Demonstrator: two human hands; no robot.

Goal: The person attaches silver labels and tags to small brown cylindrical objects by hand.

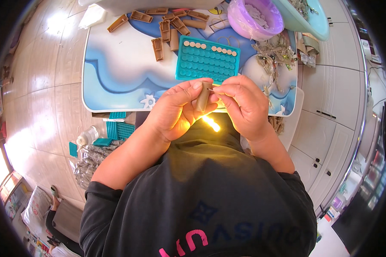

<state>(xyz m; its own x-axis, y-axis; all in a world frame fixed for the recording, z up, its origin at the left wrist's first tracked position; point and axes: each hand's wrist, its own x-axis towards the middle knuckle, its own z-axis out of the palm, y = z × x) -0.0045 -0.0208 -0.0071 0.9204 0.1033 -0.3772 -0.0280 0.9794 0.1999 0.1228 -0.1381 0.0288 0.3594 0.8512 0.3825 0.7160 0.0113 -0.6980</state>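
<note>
My left hand [173, 105] is closed around a tan, tapered plastic case [203, 101], holding it upright above the table's near edge. Close against its upper right side, the thumb and fingers of my right hand [245, 103] pinch something thin, perhaps a wire, too small to make out. A bright yellow light [211, 123] glows just below the case, between my wrists and in front of my dark shirt. Beyond my hands lies a teal tray [208, 64] of round wells. Several pale button-shaped discs [222, 50] sit in its far row.
Several brown open case halves [158, 49] lie at the far left of the patterned table [111, 81]. A purple bowl [235, 21] and a pale green basin [319, 21] stand far right, near tangled wire bundles [276, 55]. Teal trays [125, 130] and bagged bundles [92, 160] are below left.
</note>
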